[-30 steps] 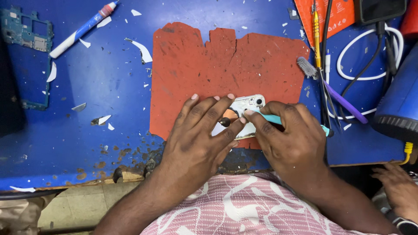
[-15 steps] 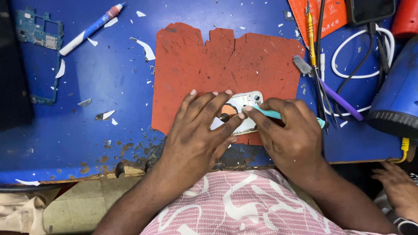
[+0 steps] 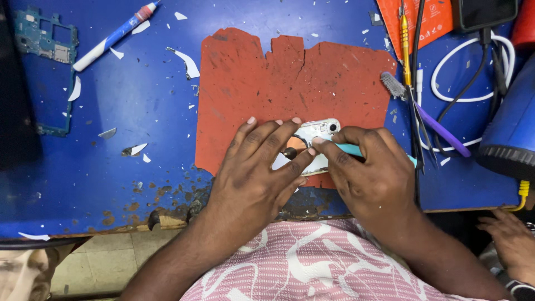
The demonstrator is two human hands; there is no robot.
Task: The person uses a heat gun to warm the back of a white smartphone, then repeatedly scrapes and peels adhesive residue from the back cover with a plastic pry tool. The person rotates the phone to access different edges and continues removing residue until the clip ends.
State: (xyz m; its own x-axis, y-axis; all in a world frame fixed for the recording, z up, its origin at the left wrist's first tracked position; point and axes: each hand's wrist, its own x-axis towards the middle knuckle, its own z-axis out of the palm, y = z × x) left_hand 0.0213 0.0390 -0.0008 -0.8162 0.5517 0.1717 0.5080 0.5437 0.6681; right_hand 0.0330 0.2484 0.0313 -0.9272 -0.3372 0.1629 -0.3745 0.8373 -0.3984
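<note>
1. the left hand (image 3: 253,167) lies flat with fingers spread over a small white phone part (image 3: 317,134), pressing it down onto the red mat (image 3: 267,78); its grip is open and flat, pinning rather than clasping.
2. the right hand (image 3: 370,178) is closed in a narrow pinch around a teal-handled tool (image 3: 356,149) (only a short stretch of handle shows between the fingers), with the tool's tip at the phone part, just beside the left fingertips.
3. the phone part sits at the near edge of the red mat, between the two hands, mostly covered by them; a round dark piece shows at its left side.
4. the mat rests on a worn blue bench (image 3: 128,111) scattered with white scraps.
5. at the far left lies a blue circuit board (image 3: 42,42), and near it a white and blue pen-like tube (image 3: 114,36) with a red tip.
6. to the right of the mat are a purple-handled brush (image 3: 429,114), a looped white cable (image 3: 473,67) and a blue rounded object (image 3: 515,134).
7. another person's hand (image 3: 510,239) shows at the lower right, well apart from the work.
</note>
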